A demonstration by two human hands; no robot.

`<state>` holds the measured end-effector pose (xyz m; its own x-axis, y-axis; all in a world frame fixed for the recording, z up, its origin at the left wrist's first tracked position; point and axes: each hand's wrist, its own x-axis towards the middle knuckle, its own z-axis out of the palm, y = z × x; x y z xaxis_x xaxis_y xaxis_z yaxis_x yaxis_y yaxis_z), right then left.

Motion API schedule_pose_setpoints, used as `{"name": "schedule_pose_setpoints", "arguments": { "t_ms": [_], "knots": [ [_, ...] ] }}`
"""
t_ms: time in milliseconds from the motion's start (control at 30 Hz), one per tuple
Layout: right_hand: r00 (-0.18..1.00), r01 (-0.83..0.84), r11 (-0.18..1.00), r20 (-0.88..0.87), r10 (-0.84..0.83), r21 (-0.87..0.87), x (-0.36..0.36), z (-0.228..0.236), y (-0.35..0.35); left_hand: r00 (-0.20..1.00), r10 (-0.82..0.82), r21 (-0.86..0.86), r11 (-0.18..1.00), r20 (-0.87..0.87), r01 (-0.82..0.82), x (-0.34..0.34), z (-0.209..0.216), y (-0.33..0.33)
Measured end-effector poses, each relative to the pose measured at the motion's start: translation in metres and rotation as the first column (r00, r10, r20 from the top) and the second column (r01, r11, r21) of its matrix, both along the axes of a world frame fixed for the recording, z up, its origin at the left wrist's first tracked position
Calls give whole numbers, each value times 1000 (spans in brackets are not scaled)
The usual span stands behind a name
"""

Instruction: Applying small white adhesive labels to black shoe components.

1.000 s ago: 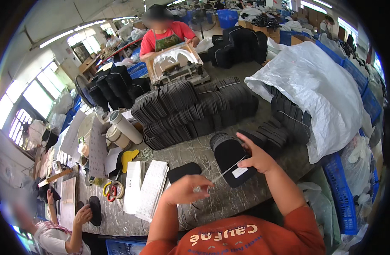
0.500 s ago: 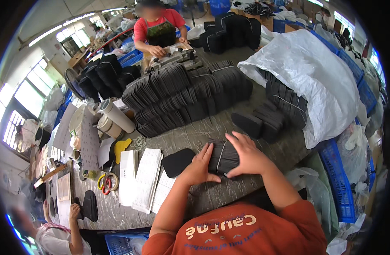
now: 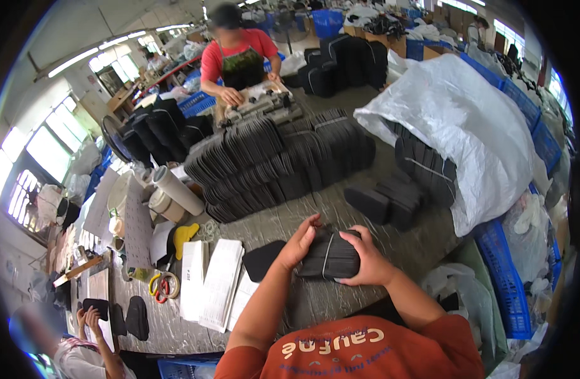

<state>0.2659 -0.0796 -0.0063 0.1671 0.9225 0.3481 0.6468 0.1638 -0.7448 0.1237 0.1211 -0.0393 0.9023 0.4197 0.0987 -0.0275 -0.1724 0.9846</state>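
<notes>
A tied bundle of black insole-shaped pads (image 3: 328, 258) lies on the table in front of me, with a pale band round its middle. My right hand (image 3: 373, 260) wraps round its right end, thumb and fingers gripping it. At the left end, my left hand (image 3: 296, 245) rests against the bundle with its fingers stretched out. A single black pad (image 3: 263, 260) lies flat just left of that hand, partly behind the wrist. Farther right are some loose black pads (image 3: 388, 199).
Long rows of stacked black pads (image 3: 271, 164) stand beyond my hands. A white sack (image 3: 457, 126) covers another tied bundle on the right. Paper sheets (image 3: 219, 281), tape and red-handled scissors (image 3: 154, 285) lie left. Two co-workers handle pieces at the far side and lower left.
My right hand has closed round the bundle's right end, and the bundle is turned slightly. My left fingers have lifted off its top. The lower-left co-worker has raised a black pad.
</notes>
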Motion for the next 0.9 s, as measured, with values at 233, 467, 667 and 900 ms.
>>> {"name": "schedule_pose_setpoints", "arguments": {
  "t_ms": [233,467,667,900],
  "knots": [
    [908,356,777,4,-419,519,49,137,79,842,523,-202,846,132,-494,-57,52,26],
    [639,624,557,53,-768,548,87,144,254,782,603,-214,794,158,-569,-79,69,39],
    [697,618,676,119,-707,400,67,112,280,485,814,-38,522,320,-852,-110,104,112],
    [729,586,688,93,-679,428,72,108,284,529,829,-183,557,180,-810,-102,133,218]
  ]
}}
